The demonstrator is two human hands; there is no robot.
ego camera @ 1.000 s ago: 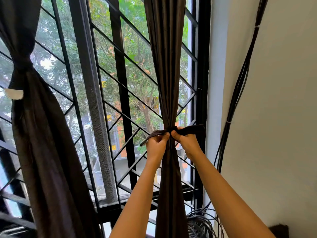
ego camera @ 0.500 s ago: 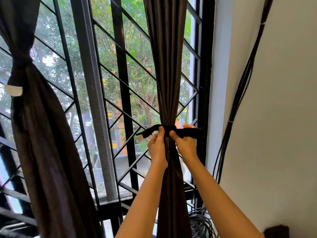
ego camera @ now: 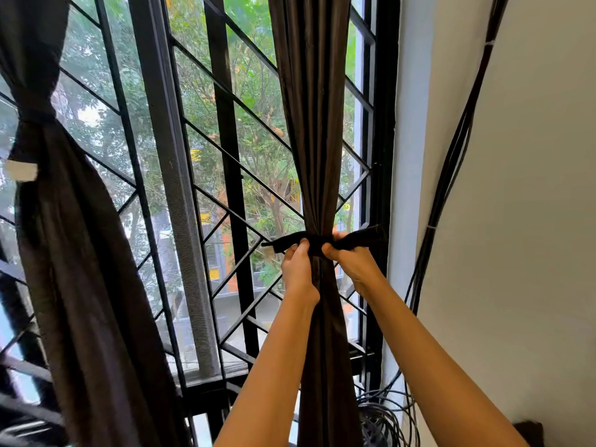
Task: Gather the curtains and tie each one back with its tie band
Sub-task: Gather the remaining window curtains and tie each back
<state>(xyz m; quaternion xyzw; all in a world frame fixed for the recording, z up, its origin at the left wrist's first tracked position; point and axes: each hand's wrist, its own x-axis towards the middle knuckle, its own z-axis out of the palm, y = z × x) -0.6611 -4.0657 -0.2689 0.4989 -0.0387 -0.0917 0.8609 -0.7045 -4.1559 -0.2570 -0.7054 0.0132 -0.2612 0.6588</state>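
A dark brown curtain [ego camera: 314, 124] hangs gathered into a narrow column in front of the window. A dark tie band [ego camera: 361, 236] wraps around it at mid height, its two ends sticking out left and right. My left hand [ego camera: 298, 266] pinches the band's left end right beside the curtain. My right hand [ego camera: 353, 261] grips the right end, thumb against the fabric. A second brown curtain [ego camera: 71, 253] at the far left is cinched by its own band [ego camera: 35, 109].
The black window grille [ego camera: 232, 175] stands behind the curtains. Black cables [ego camera: 451, 162] run down the white wall on the right into a coil [ego camera: 383, 417] on the floor. A white tag [ego camera: 22, 171] shows on the left curtain.
Both hands have risen slightly with the band. The band's ends now stick out level to each side instead of drooping, and the wrap sits tighter on the curtain.
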